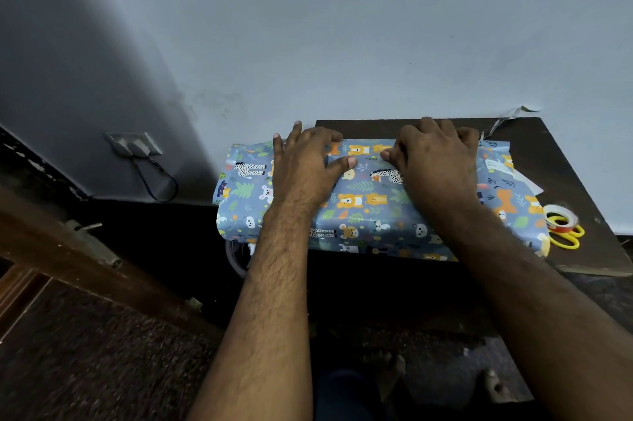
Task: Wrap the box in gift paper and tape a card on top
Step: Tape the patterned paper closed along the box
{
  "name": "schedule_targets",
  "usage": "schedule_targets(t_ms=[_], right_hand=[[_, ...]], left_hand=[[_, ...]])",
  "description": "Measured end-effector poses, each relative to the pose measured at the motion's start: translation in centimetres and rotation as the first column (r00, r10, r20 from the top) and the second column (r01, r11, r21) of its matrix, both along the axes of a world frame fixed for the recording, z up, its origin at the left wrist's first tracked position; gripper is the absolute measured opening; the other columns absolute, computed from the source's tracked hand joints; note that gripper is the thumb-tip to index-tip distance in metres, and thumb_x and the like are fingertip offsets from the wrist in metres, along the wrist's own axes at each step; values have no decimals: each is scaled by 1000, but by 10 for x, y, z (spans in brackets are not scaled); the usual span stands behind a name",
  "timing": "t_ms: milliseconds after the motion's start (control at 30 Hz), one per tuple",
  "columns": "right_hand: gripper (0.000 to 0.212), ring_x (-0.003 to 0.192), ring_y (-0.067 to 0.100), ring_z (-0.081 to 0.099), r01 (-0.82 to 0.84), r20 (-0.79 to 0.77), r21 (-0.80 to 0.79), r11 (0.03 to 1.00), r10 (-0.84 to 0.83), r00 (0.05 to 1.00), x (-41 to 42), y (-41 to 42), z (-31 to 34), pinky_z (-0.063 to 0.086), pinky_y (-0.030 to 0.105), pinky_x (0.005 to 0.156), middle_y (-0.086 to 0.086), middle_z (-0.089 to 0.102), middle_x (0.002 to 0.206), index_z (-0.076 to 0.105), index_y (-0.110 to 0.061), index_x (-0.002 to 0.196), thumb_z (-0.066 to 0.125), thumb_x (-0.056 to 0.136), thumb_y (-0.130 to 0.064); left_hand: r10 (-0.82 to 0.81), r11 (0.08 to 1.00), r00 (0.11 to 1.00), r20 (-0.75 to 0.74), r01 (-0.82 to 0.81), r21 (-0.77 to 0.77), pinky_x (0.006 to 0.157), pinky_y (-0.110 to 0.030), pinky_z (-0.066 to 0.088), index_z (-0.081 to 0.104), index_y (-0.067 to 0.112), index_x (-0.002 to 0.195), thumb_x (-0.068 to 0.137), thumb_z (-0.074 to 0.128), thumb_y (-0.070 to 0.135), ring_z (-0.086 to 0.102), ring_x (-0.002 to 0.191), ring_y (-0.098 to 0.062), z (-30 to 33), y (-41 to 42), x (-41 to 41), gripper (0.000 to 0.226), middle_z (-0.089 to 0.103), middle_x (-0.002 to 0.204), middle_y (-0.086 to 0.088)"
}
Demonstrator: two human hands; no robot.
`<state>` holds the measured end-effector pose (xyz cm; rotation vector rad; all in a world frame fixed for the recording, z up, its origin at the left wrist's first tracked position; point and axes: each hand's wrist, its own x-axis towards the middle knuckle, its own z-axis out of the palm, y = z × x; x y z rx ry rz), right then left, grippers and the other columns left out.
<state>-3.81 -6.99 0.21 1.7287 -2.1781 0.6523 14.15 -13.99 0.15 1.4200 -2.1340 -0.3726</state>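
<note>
Gift paper (363,201) printed with bears and leopards lies draped over the box, which is hidden beneath it and sits on the dark counter (561,160) against the wall; the sheet's left part hangs past the counter's edge. Both hands rest on top near the far edge, probably to hold the overlapping flaps flat along a seam so that they do not spring open. The left hand (308,160) lies spread, its fingers (297,127) fairly straight and its thumb pressing the paper toward the middle. The right hand (435,153) has its fingers (445,127) curled down on the paper; I cannot tell whether they pinch an edge or merely press. A tape roll (560,217) sits on yellow scissors (567,237) just beside the paper at the right, within easy reach of the right hand, which suggests taping the seam comes next. No card is in view.
</note>
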Motion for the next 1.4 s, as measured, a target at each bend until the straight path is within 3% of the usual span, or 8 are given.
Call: schedule_targets(t_ms=[167,367,733,800,867,967,1267,1400], right_hand=[[27,94,32,56,-19,18,-115,993,22,1000,7,1,3,33,42,83,9,59,100,63,-14,96,58,99,-40],[20,71,9,54,-107,623,-200,974,211,754,40,-7,2,36,21,57,-4,62,86,60,-14,99,60,101,-34],[10,65,-3,52,-157,634,-124,980,200,747,46,-11,1,33,5,54,-9,62,75,68,-14,93,63,98,-21],[11,66,-1,54,-153,648,-112,982,189,738,42,-13,2,34,5,54,-5,67,76,70,-14,91,64,97,-23],[11,66,2,55,-157,643,-92,983,179,745,41,-14,2,34,5,53,-4,68,75,71,-17,89,66,96,-24],[11,66,2,56,-163,628,-76,984,174,759,43,-13,2,33,4,52,-7,66,74,70,-20,88,66,96,-25],[13,64,0,57,-207,619,-34,978,183,764,32,-6,5,34,7,53,-7,68,71,71,-20,87,66,96,-28],[12,66,-2,59,-216,642,-49,975,197,741,32,-4,5,36,9,56,-8,71,75,71,-21,88,65,96,-28]], left_hand=[[-2,999,1000,-20,2,37,126,-48,0,65,31,127,91,67,54,53,127,-15,2,1,0,43,59,132,8],[-26,999,978,-208,35,37,112,-48,36,70,27,114,88,75,43,46,106,-6,-3,1,1,31,62,119,9],[39,982,915,-400,39,186,92,-35,52,73,16,106,92,72,13,63,102,-16,-4,-5,5,14,68,110,-1],[51,985,940,-338,9,174,109,-43,45,72,20,111,92,73,23,62,111,-18,-4,-9,6,19,69,115,2],[84,988,990,-114,-68,139,126,-50,14,67,26,126,94,69,42,48,136,-21,-2,-14,11,37,64,131,4],[66,991,995,80,-75,113,123,-51,-10,58,32,138,95,57,61,28,151,-19,2,-17,21,52,55,144,6],[65,996,997,28,-66,53,124,-49,3,64,30,102,86,68,61,54,115,-18,2,4,27,35,55,107,8],[-61,994,998,18,59,92,124,-48,3,59,31,121,100,55,46,57,121,-18,2,4,20,26,65,121,7]])
